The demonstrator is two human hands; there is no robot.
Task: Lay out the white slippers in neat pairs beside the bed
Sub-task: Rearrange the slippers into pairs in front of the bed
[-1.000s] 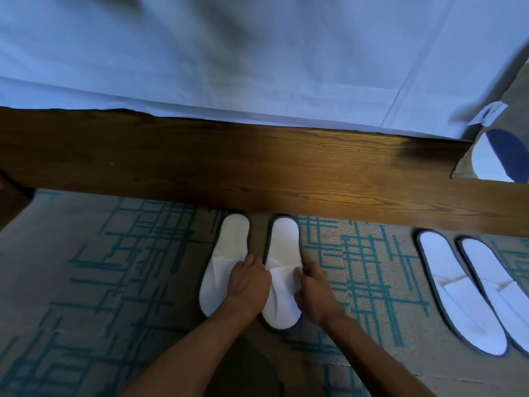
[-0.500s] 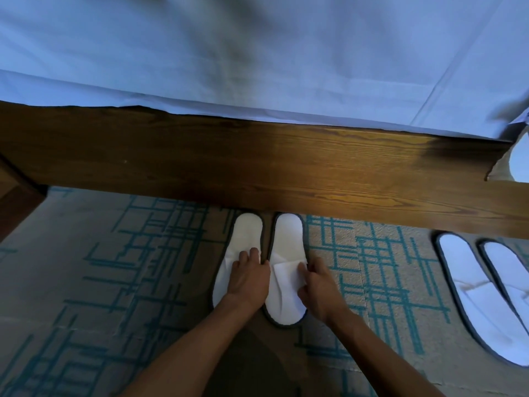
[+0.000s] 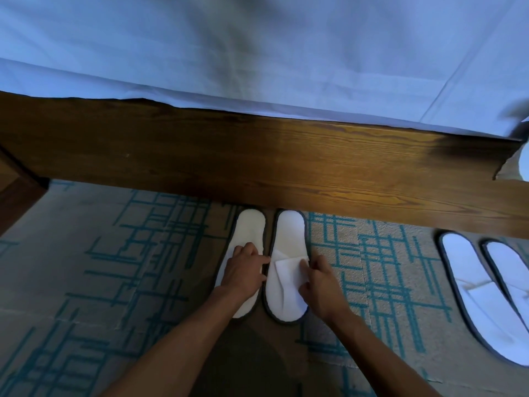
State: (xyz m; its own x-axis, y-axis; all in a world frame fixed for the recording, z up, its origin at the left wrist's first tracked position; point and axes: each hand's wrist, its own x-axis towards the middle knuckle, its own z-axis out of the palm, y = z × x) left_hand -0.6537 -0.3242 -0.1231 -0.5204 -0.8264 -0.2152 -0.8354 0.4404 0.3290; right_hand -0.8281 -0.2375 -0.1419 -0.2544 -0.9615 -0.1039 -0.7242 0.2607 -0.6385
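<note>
Two white slippers with dark edging lie side by side on the carpet, heels against the bed's wooden side rail. My left hand rests on the strap of the left slipper, fingers pressing it down. My right hand touches the right edge of the right slipper, fingertips on its flat white strap. A second pair sits at the far right: one slipper whole, the other cut off by the frame edge.
The bed with a pale blue sheet fills the upper half. A dark wooden piece of furniture stands at the left. Beige carpet with teal line pattern spreads around the slippers.
The two middle slippers have been drawn closer to parallel and nearer the rail. My view has shifted left, so the right pair sits further toward the frame edge.
</note>
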